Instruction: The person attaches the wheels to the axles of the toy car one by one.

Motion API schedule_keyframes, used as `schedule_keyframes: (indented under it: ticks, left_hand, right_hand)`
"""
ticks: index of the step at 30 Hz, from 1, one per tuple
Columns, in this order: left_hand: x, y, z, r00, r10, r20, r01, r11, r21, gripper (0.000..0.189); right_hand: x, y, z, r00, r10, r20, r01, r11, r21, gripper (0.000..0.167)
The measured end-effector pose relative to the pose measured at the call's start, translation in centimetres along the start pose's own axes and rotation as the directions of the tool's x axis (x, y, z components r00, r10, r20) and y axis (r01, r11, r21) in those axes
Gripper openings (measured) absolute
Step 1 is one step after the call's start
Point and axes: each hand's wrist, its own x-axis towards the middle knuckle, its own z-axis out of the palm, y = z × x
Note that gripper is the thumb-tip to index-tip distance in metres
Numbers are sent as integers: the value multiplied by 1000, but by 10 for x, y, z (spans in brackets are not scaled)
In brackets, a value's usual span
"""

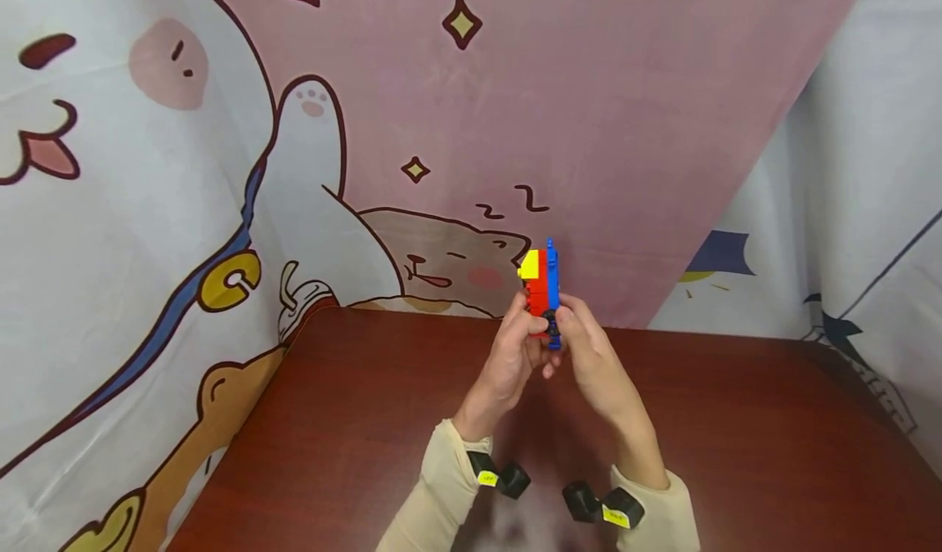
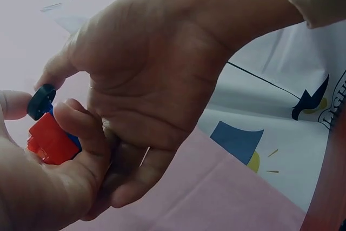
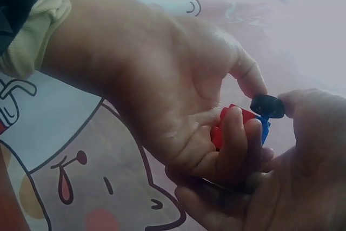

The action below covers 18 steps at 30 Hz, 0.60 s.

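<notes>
Evidently blocky plastic toy (image 1: 539,290), round black disc (image 3: 266,106).

A curtained-off nook: cartoon-printed cloth (image 1: 625,102) (sleeping cat (image 1: 456,249) included) borders a reddish-brown tabletop (image 1: 331,421).

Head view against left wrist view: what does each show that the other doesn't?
Only the head view shows the toy's yellow brick, plus the bell print and sleeping cat print on the backdrop.

Only the left wrist view shows the right palm turned to the camera.

Both show the left hand and right hand holding the toy, its red block, blue piece and black wheel, and some table.
</notes>
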Motion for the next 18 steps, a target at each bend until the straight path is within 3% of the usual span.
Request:
schedule_keyframes:
  ticks: [18]
  left_hand:
    - [0,4,-4,1000,-13,-1,13,1000,29,27]
  right_hand:
    - [-1,-1,2,1000,-27,9,27,1000,12,43]
